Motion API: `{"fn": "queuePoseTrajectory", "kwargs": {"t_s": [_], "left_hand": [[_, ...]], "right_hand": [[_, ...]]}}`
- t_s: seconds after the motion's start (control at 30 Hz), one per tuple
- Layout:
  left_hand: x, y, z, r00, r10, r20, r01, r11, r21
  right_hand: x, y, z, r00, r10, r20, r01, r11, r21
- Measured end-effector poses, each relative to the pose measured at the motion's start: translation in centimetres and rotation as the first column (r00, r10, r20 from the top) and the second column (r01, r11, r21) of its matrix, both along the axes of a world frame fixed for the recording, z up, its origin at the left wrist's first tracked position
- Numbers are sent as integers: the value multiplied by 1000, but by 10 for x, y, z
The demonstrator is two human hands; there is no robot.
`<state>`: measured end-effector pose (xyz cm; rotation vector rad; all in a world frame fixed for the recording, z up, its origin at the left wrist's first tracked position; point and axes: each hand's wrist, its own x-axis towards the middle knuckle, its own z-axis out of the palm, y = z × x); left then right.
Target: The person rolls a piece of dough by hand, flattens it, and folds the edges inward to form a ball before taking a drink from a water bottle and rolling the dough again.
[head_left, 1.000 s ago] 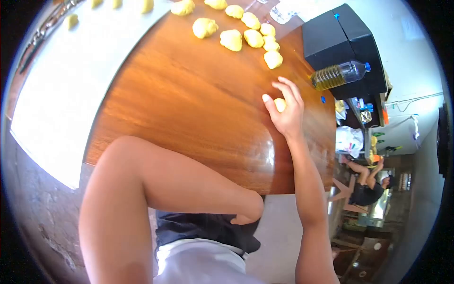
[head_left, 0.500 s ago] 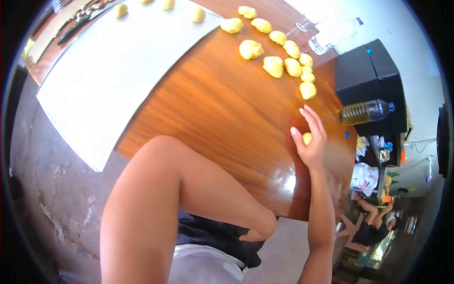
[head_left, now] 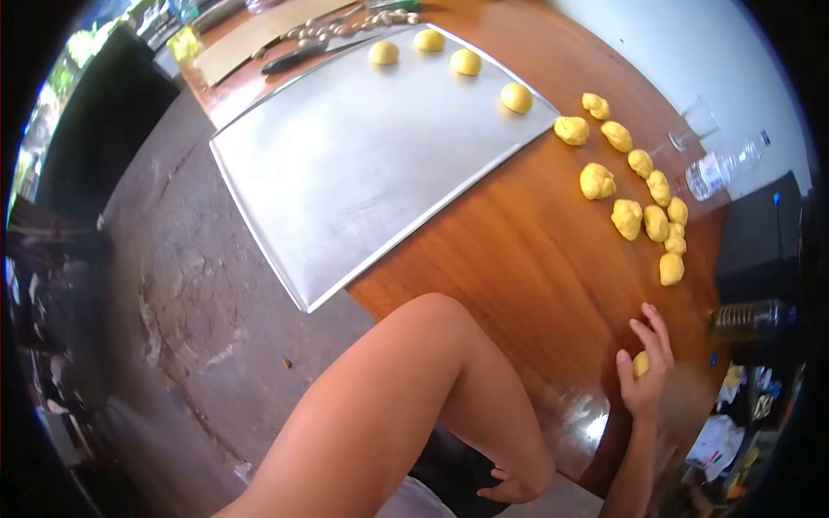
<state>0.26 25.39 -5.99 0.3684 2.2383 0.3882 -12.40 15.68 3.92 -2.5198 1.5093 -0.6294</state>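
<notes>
My right hand [head_left: 646, 380] is cupped round a small yellow dough ball [head_left: 640, 364] on the wooden table [head_left: 484, 250]. Its fingers curve past the ball, which shows between thumb and palm. Just beyond lie several rough yellow dough lumps [head_left: 627, 219], in a loose curved row. My left arm is bent sharply, the elbow near the table's edge. Below that edge, close to my lap, my left hand [head_left: 509, 488] hangs with its visible fingers apart and nothing seen in them. A metal baking tray [head_left: 354, 186] carries several smooth round dough balls [head_left: 516, 98] along its far side.
A black-handled knife [head_left: 298, 58] and a string of brown beads [head_left: 358, 26] lie behind the tray. Toward the wall are a glass [head_left: 693, 125], a clear plastic bottle [head_left: 725, 167], a bottle of yellowish liquid [head_left: 749, 319] and a black box [head_left: 760, 237]. The tray's near corner overhangs the floor.
My view has swung left, so the table and everything on it appear farther right and lower. My right hand stays round the dough ball, and my left arm remains bent.
</notes>
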Motion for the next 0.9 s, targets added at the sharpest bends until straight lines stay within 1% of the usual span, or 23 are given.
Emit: {"fn": "queuePoseTrajectory", "kwargs": {"t_s": [0.03, 0.1, 0.13, 0.17, 0.23, 0.27, 0.33, 0.37, 0.43, 0.47, 0.5, 0.53, 0.57, 0.6, 0.67, 0.7, 0.77, 0.8, 0.87, 0.9], "left_hand": [[-5, 3, 1, 999, -34, 4, 34, 999, 8], [-10, 4, 5, 998, -68, 15, 68, 998, 11], [-11, 6, 5, 996, -82, 21, 82, 997, 17], [-12, 11, 6, 994, -101, 28, 101, 995, 24], [-11, 16, 9, 989, -139, 42, 138, 990, 21], [-12, 18, 12, 987, -155, 44, 154, 988, 16], [-15, 24, 18, 983, -183, 33, 182, 983, 9], [-16, 28, 23, 980, -196, 22, 196, 981, 3], [-13, 24, 27, 983, -180, 26, 180, 984, -4], [-13, 23, 27, 987, -158, 27, 158, 987, 10], [-16, 24, 26, 988, -151, 16, 151, 988, 13], [-20, 23, 22, 990, -138, 25, 138, 990, 11], [-25, 23, 15, 992, -123, 39, 123, 992, 11], [-29, 25, 8, 993, -110, 54, 109, 994, 14], [-33, 33, -1, 991, -100, 86, 97, 995, 35], [-27, 34, 4, 989, -110, 95, 106, 993, 46], [-13, 24, 28, 983, -179, 24, 179, 984, 1], [-12, 24, 31, 982, -190, 23, 190, 982, 1], [-9, 24, 32, 992, -123, 22, 123, 992, 13], [-9, 23, 30, 993, -112, 26, 111, 994, 12]], "right_hand": [[-5, 12, 4, 1000, -25, 19, 25, 1000, 4], [-16, 36, 2, 996, 64, -63, -57, 993, 107], [-33, 42, -11, 998, 55, -2, -54, 994, 97], [-46, 43, -16, 999, 25, -38, -23, 998, 51], [-55, 25, -17, 999, -37, -25, 35, 995, -98], [-48, 13, -16, 999, -45, -8, 44, 993, -108], [-30, -11, -17, 977, -183, 107, 191, 979, -66], [-14, -18, -14, 980, -112, 164, 126, 989, -77], [0, -8, -10, 991, 57, 124, -47, 995, -83], [-2, 3, -7, 987, 112, 115, -107, 993, -52], [-12, 20, -7, 987, 119, 106, -115, 992, -46], [-27, 32, -9, 989, 140, 49, -138, 989, -51], [-38, 32, -12, 987, 163, -2, -162, 985, -57], [-47, 23, -14, 983, 181, 3, -181, 982, -54], [-64, 15, -21, 999, -26, -21, 23, 994, -110], [-55, 8, -22, 999, -34, -12, 33, 994, -100], [-31, -20, -12, 996, -79, 42, 86, 979, -183], [-24, -17, -10, 995, -90, 40, 96, 978, -183], [-10, -13, -8, 992, 54, 114, -40, 992, -119], [-13, -6, -11, 991, 65, 118, -51, 991, -121]]}}
